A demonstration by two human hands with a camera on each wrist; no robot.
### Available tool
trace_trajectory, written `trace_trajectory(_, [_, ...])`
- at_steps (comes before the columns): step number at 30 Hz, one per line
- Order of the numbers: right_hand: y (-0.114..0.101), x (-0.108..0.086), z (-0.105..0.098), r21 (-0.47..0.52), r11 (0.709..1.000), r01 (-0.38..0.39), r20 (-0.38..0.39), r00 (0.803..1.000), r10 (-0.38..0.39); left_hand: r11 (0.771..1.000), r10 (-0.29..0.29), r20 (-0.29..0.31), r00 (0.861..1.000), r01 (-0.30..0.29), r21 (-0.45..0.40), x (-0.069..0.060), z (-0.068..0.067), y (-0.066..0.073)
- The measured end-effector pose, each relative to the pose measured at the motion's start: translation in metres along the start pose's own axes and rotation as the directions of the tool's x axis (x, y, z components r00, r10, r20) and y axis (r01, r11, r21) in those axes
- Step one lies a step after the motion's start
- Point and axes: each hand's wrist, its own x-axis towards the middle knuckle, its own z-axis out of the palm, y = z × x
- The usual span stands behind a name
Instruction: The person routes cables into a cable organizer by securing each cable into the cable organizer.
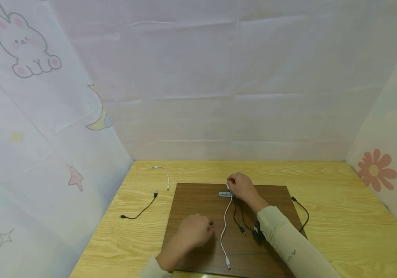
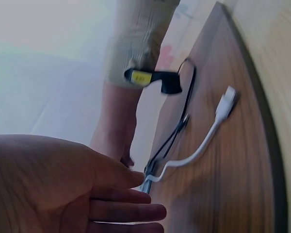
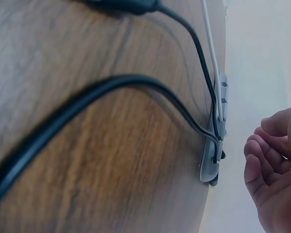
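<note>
A grey-blue cable clip (image 1: 225, 194) lies near the far edge of the brown board (image 1: 198, 204). A long white USB cable (image 1: 224, 227) runs through the clip toward the board's near edge. Two black cables (image 3: 196, 41) also sit in its slots. My right hand (image 1: 243, 187) hovers just past the clip, beside the white plug. In the right wrist view its fingers are loosely bent, with nothing visible between them and the clip apart from them. Over the board's left part, my left hand (image 1: 194, 231) has relaxed fingers (image 2: 131, 212) and holds nothing.
On the wooden table (image 1: 115, 247), a short white cable (image 1: 166, 175) and a short black cable (image 1: 144, 209) lie left of the board. Another black cable (image 1: 307, 214) lies at its right edge. A black strap with a yellow label (image 2: 141, 77) is on the right wrist.
</note>
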Motion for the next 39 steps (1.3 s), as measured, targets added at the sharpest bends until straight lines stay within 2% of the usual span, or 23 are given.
trace_trajectory(6, [-0.004, 0.0, -0.002, 0.002, 1.0, 0.019, 0.002, 1.0, -0.019, 0.998, -0.058, -0.042, 0.997, 0.058, -0.016, -0.002, -0.008, -0.026])
trace_trajectory(14, [-0.009, -0.001, -0.003, 0.019, 1.0, 0.017, 0.006, 1.0, -0.017, 0.989, -0.144, -0.104, 0.984, 0.141, -0.041, -0.007, -0.013, -0.061])
trace_trajectory(23, [-0.013, -0.001, 0.002, 0.044, 0.999, 0.027, 0.017, 0.999, -0.027, 0.962, -0.273, -0.155, 0.949, 0.269, -0.052, -0.017, -0.014, -0.106])
trace_trajectory(29, [-0.016, -0.001, 0.004, 0.053, 0.998, 0.023, 0.018, 1.0, -0.024, 0.947, -0.32, -0.176, 0.931, 0.32, -0.031, -0.025, -0.012, -0.135])
trace_trajectory(39, [-0.024, 0.0, 0.005, 0.043, 0.998, 0.038, 0.028, 0.999, -0.039, 0.932, -0.354, -0.195, 0.915, 0.363, 0.01, -0.032, -0.009, -0.168])
